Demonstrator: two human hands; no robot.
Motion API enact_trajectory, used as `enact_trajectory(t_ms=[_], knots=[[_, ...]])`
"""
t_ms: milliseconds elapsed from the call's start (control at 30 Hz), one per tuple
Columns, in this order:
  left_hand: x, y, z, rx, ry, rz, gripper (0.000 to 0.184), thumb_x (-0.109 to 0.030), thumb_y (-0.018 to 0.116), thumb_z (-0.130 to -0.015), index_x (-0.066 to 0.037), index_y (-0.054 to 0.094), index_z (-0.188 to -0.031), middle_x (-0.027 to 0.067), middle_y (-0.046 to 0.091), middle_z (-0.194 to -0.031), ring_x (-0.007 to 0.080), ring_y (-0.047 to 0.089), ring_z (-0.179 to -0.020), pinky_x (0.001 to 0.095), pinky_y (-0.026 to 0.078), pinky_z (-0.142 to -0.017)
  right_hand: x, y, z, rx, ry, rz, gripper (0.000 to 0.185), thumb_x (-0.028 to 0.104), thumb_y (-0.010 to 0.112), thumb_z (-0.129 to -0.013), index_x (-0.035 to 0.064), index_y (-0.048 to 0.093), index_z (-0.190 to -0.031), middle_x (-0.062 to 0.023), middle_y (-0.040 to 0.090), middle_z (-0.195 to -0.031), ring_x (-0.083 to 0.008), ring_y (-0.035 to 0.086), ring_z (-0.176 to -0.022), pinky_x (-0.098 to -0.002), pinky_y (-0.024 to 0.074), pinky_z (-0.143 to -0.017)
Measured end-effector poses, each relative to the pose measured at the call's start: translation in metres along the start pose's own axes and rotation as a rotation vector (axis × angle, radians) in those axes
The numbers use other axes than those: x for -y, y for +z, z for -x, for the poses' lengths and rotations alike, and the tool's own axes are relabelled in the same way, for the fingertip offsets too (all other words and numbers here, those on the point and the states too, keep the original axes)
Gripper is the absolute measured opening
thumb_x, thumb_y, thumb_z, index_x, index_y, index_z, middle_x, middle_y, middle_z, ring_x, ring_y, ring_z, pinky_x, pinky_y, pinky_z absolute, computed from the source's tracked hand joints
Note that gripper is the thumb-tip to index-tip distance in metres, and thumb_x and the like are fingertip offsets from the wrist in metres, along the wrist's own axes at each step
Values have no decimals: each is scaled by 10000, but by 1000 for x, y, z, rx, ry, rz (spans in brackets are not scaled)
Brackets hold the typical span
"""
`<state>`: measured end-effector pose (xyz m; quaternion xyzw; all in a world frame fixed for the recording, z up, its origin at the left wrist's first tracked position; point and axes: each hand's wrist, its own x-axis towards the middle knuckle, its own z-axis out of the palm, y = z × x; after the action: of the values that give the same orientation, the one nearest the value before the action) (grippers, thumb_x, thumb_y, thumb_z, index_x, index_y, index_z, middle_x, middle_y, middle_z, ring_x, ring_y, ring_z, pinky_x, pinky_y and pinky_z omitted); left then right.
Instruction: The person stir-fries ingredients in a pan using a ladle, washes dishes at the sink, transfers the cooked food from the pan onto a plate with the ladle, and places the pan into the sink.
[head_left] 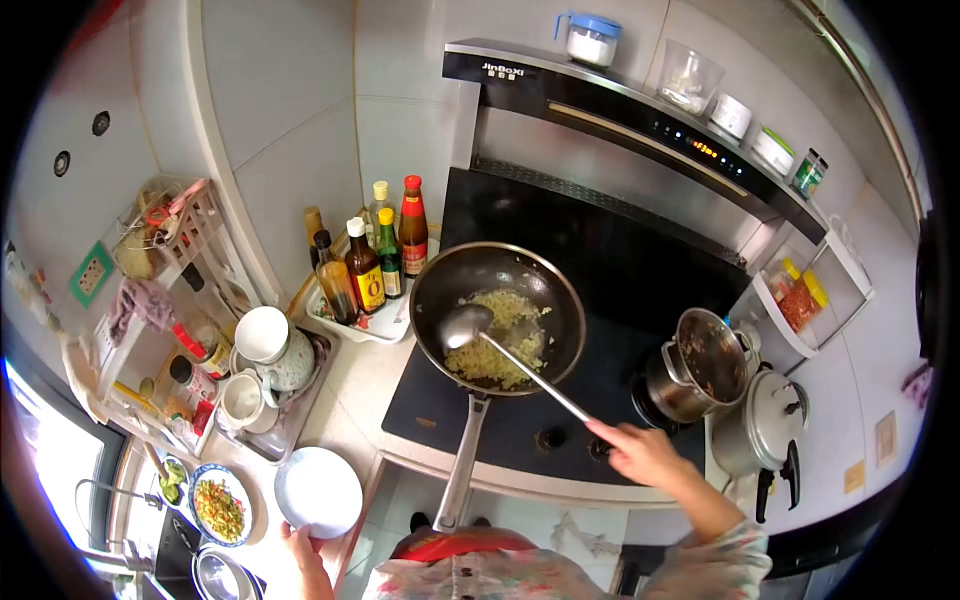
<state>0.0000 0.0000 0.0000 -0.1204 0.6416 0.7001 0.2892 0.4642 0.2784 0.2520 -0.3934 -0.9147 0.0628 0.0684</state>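
Observation:
My right hand is closed around the handle of a metal ladle. The ladle's bowl rests inside a dark wok, at the left of some chopped pale food spread over the wok's bottom. The wok's long handle points toward me, with no hand on it. At the lower left, my left hand grips the near edge of a white plate on the counter. A blue-rimmed plate of chopped colourful food lies to the left of the white plate.
Several sauce bottles stand in a tray behind the wok's left side. A steel pot and a pressure cooker are at the right. Cups and a teapot sit on a tray at the left, beside a rack. A range hood hangs above.

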Motion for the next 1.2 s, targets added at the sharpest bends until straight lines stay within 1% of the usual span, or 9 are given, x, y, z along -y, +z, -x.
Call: enact_trajectory(t_ms=[200, 267, 367, 467, 533, 867, 1000, 1100, 1200], knots=[[-11, 11, 12, -15, -34, -132, 472, 57, 463, -683, -6, 425, -1149, 166, 560, -888, 259, 612, -630, 357, 546, -405, -1, -64, 45, -99, 167, 87, 609, 7, 576, -682, 234, 533, -1246, -102, 566, -720, -244, 553, -538, -330, 469, -503], [-19, 11, 7, -15, -56, -205, 495, 22, 499, -674, -40, 429, -1160, 123, 558, -854, 228, 587, -599, 359, 521, -397, 20, -78, 50, -18, 336, -158, 605, 8, 593, -703, 218, 518, -1265, -75, 575, -730, -191, 533, -534, -295, 453, -504], [-33, 20, 28, -208, 209, -530, 504, 17, 512, -712, -34, 418, -1205, 90, 527, -902, 179, 537, -678, 309, 479, -486, 41, -107, 62, 109, 561, -470, 593, 20, 621, -729, 188, 501, -1285, -33, 578, -714, -129, 503, -542, -260, 433, -515], [-30, 22, 30, -221, 841, -647, 470, 34, 500, -728, -3, 451, -1194, 86, 489, -929, 170, 477, -739, 285, 430, -593, 45, -131, 72, 269, 775, -720, 585, 22, 638, -738, 162, 495, -1288, 1, 571, -676, -101, 496, -550, -248, 428, -530], [-45, 37, 46, -114, 741, -608, 435, 61, 495, -719, -6, 487, -1149, 87, 491, -921, 169, 469, -777, 288, 430, -624, 47, -136, 69, 385, 818, -668, 571, 28, 634, -744, 153, 497, -1284, -19, 597, -659, -112, 498, -539, -256, 429, -542], [-74, 96, 77, 109, 770, -643, 318, 92, 522, -719, -23, 567, -1012, 54, 521, -908, 148, 509, -760, 254, 405, -584, 54, -71, 47, -56, 472, -256, 554, 84, 586, -793, 126, 426, -1322, -160, 633, -792, -190, 558, -577, -309, 477, -614], [-70, 93, 68, 129, 693, -621, 287, 88, 519, -722, -20, 569, -983, 55, 531, -911, 154, 522, -784, 262, 411, -604, 83, -55, 29, 111, 903, -728, 577, 72, 551, -833, 135, 357, -1374, -86, 598, -730, -137, 516, -472, -273, 427, -440], [-70, 92, 66, 135, 653, -607, 271, 84, 515, -723, -19, 571, -967, 54, 534, -907, 155, 525, -795, 267, 413, -612, 100, -70, 25, 63, 948, -1177, 553, 41, 516, -850, 111, 354, -1374, -41, 536, -669, -103, 452, -415, -247, 361, -364], [-72, 93, 65, 152, 640, -603, 262, 84, 510, -721, -20, 575, -952, 50, 534, -907, 154, 522, -791, 269, 414, -616, 94, -63, 18, -14, 895, -1157, 563, 17, 502, -852, 91, 325, -1382, -50, 513, -686, -97, 436, -401, -248, 349, -337]])
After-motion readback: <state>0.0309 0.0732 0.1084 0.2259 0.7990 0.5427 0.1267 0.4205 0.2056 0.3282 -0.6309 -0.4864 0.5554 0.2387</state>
